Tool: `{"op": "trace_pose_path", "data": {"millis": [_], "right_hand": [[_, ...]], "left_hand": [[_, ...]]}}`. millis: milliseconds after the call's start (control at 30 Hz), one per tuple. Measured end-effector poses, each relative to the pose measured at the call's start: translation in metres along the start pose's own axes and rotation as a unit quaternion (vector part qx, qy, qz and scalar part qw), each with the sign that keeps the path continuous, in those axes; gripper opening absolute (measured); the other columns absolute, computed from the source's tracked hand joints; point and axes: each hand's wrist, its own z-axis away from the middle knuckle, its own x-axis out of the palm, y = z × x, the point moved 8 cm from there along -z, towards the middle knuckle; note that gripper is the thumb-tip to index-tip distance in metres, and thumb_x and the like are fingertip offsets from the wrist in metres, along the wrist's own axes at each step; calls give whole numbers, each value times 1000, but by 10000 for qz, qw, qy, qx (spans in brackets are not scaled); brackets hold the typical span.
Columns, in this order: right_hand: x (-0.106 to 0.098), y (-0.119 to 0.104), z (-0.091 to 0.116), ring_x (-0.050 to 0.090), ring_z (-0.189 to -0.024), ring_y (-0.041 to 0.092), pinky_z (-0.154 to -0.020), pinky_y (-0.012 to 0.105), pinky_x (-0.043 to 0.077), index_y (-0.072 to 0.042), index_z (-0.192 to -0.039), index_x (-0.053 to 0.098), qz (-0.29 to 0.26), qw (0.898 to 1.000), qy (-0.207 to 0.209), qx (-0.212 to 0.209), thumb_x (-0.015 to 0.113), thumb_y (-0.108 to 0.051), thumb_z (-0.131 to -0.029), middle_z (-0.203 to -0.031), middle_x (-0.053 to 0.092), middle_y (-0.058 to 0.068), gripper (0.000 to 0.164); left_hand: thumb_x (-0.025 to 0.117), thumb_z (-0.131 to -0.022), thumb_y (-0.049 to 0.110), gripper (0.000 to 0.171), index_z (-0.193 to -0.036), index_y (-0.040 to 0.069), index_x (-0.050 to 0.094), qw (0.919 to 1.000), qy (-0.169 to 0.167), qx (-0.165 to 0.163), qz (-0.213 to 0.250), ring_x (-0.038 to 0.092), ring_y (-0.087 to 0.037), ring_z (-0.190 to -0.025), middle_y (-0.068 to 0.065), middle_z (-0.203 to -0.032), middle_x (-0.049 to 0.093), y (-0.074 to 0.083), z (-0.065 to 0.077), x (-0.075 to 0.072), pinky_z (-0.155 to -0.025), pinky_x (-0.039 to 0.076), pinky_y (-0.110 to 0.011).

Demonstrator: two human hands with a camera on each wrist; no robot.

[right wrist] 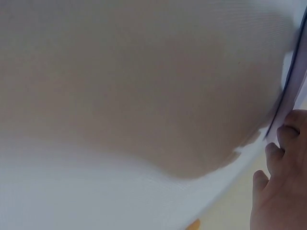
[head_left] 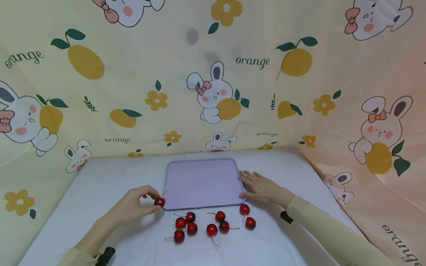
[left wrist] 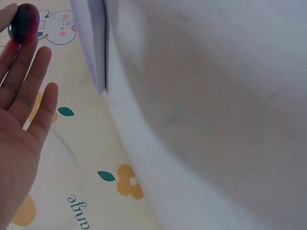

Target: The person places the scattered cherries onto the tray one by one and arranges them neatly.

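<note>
cherry pinched at the tray's near left corner: slip and roll are my worries

at the left, my left hand [head_left: 134, 202] pinches one round, glossy dark-red cherry [head_left: 159, 202] between thumb and fingertips, its other fingers loosely extended in the left wrist view. smooth skin gives little grip, i judge; a slack pinch could drop it, a hard one could bruise it. it sits by the near left corner of the shallow lilac rectangular tray [head_left: 204, 184]; whether it touches the rim, i can't tell. a low pass there could knock the rim.

just nearer than the tray, four loose cherries [head_left: 192, 228] cluster left of centre, then three more cherries [head_left: 212, 230] in the middle. a brushing sleeve or fingertip might send any of them rolling across the white table [head_left: 133, 244].

further right, two cherries [head_left: 250, 223] lie by the near right corner; a slide of the tray could nudge the farther one.

at the right, my right hand [head_left: 261, 187] lies with fingers extended, gripping nothing, fingertips against the tray's right edge. uneven pressure there could skew it.
</note>
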Motion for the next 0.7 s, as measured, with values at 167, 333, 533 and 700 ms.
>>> {"op": "trace_pose_path", "data": {"millis": [167, 333, 533, 700], "right_hand": [[3, 2, -1, 21, -157, 36, -126, 55, 19, -8, -164, 27, 39, 10000, -45, 78, 47, -67, -102, -171, 23, 14, 88], [0, 1, -4, 23, -156, 37, -125, 56, 20, -6, -163, 29, 22, 10000, 52, -5, 49, -65, -102, -170, 25, 15, 88], [0, 4, -5, 24, -156, 36, -125, 55, 20, -6, -163, 29, 56, 9999, 142, 12, 48, -66, -101, -170, 26, 14, 88], [3, 3, -1, 25, -155, 38, -125, 57, 21, -4, -162, 31, 57, 9998, 193, -39, 48, -67, -101, -169, 28, 16, 89]], "left_hand": [[88, -85, 21, 26, -104, 20, 71, 9996, 245, -163, 5, 69, -14, -93, 16, -97, 71, -8, -18, 0, -82, 57, -47], [88, -85, 19, 27, -105, 15, 71, 9987, 426, -271, 3, 69, -19, -94, 11, -96, 72, -20, -39, -4, -83, 56, -48], [87, -86, 19, 27, -106, 11, 71, 9977, 582, -342, -35, 70, -28, -96, 4, -98, 74, -33, -62, -4, -83, 55, -48], [87, -86, 21, 29, -108, 10, 71, 9965, 613, -566, -47, 69, -31, -100, 0, -101, 74, -46, -76, 0, -85, 54, -50]]}}
